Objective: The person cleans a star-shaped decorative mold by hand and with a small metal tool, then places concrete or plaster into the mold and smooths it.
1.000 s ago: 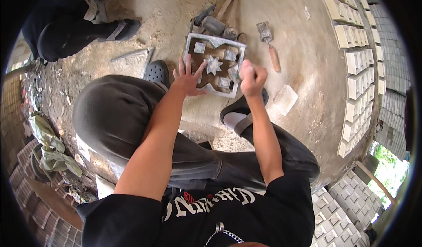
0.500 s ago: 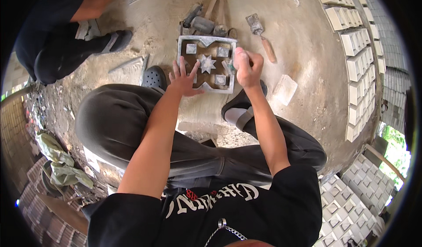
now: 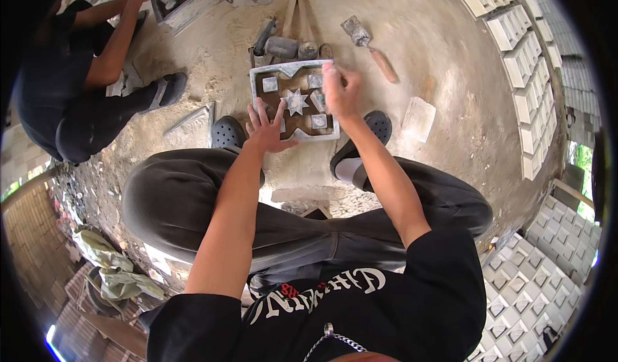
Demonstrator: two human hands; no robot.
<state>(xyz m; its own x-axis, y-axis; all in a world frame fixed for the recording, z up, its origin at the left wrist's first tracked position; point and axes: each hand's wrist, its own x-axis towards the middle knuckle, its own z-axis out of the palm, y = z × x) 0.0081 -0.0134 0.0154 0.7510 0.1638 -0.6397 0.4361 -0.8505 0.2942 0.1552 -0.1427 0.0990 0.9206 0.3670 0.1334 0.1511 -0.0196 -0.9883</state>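
Note:
A square grey mould frame (image 3: 261, 73) lies on the sandy ground between my feet, with a star-shaped core (image 3: 295, 102) in its middle and small square blocks at the corners. My left hand (image 3: 267, 128) rests flat, fingers spread, on the frame's near left part. My right hand (image 3: 340, 93) is over the frame's right side with its fingers curled; whether it grips anything there is hidden. I squat in dark trousers and a black shirt.
A trowel with a wooden handle (image 3: 372, 47) lies to the frame's far right, and a hammer and tools (image 3: 280, 42) lie just beyond it. Another person (image 3: 77, 85) squats at the left beside a second mould (image 3: 187, 4). Rows of pale cast blocks (image 3: 529, 72) line the right. A flat pale slab (image 3: 419, 118) lies nearby.
My right hand has moved from the frame's near right corner up along its right side toward the far edge. The left hand has stayed flat on the near left part.

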